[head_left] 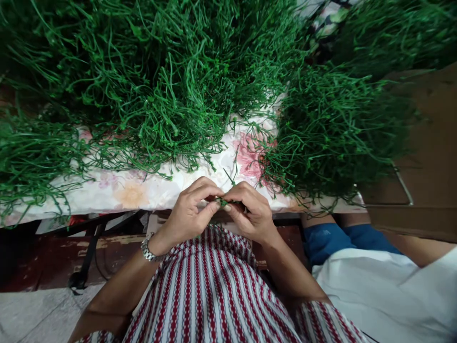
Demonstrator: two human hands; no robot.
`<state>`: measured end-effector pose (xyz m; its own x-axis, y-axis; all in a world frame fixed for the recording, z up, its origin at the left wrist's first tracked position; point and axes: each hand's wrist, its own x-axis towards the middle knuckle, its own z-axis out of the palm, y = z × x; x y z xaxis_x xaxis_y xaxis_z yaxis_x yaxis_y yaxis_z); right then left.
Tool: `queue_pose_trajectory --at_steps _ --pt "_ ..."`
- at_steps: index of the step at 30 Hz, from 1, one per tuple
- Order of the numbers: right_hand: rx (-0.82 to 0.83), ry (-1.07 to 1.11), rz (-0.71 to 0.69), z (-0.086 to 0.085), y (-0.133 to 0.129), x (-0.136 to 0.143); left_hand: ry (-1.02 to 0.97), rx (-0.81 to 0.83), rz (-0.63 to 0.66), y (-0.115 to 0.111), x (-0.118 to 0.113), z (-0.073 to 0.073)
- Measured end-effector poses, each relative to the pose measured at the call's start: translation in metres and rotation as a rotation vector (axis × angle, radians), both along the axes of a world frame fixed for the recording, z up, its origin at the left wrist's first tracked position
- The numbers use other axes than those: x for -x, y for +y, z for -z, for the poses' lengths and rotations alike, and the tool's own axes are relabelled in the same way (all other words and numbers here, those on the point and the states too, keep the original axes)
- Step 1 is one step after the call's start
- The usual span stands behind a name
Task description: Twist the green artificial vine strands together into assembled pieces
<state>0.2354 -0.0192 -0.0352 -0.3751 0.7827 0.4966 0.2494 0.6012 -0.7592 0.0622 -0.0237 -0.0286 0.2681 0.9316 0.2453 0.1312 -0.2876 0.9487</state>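
Both hands meet at the table's front edge, fingertips close together around a small green stem piece (223, 202). My left hand (193, 209), with a metal watch on its wrist, pinches it between thumb and forefinger. From the other side my right hand (250, 209) pinches the same piece, its fingers curled. A thin stem (230, 177) sticks up just beyond the fingertips. Behind them a large heap of green thin-stemmed plants (178, 85) covers much of the floral tablecloth (171, 190). A second green heap (328, 128) lies to the right.
A brown cardboard box (428, 157) stands at the right. Beside me sits a person in blue shorts (328, 240) and a white top (378, 286). Below the table at the left are a dark red wooden bench (53, 267) and a black strap or bar (91, 252).
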Motion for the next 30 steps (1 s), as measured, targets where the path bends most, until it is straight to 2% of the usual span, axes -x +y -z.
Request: queue_pose_trajectory --at_steps 2,5,10,14,19,23,26,30 --pt "0.03 0.023 -0.029 -0.005 0.001 -0.002 0.021 -0.123 -0.007 0.002 -0.001 -0.002" --pt "0.069 0.065 -0.052 -0.01 0.002 -0.002 0.03 -0.223 -0.02 0.004 -0.002 -0.003" --pt "0.118 0.039 -0.011 -0.015 -0.001 0.002 0.169 -0.385 0.014 0.006 -0.001 -0.011" --pt "0.19 -0.028 -0.006 -0.015 -0.004 0.004 0.231 -0.349 0.038 0.005 -0.002 -0.015" --pt "0.301 0.02 -0.029 -0.014 -0.002 0.0 0.214 -0.207 0.066 0.004 -0.002 -0.014" --pt "0.38 0.043 -0.055 -0.017 0.001 -0.005 0.218 -0.177 0.06 0.005 0.001 -0.016" --pt "0.495 0.07 -0.124 -0.018 0.002 -0.01 0.23 -0.201 0.074 0.006 0.003 -0.017" --pt "0.619 0.077 -0.2 -0.016 0.002 -0.012 0.313 -0.322 0.049 0.006 0.003 -0.016"
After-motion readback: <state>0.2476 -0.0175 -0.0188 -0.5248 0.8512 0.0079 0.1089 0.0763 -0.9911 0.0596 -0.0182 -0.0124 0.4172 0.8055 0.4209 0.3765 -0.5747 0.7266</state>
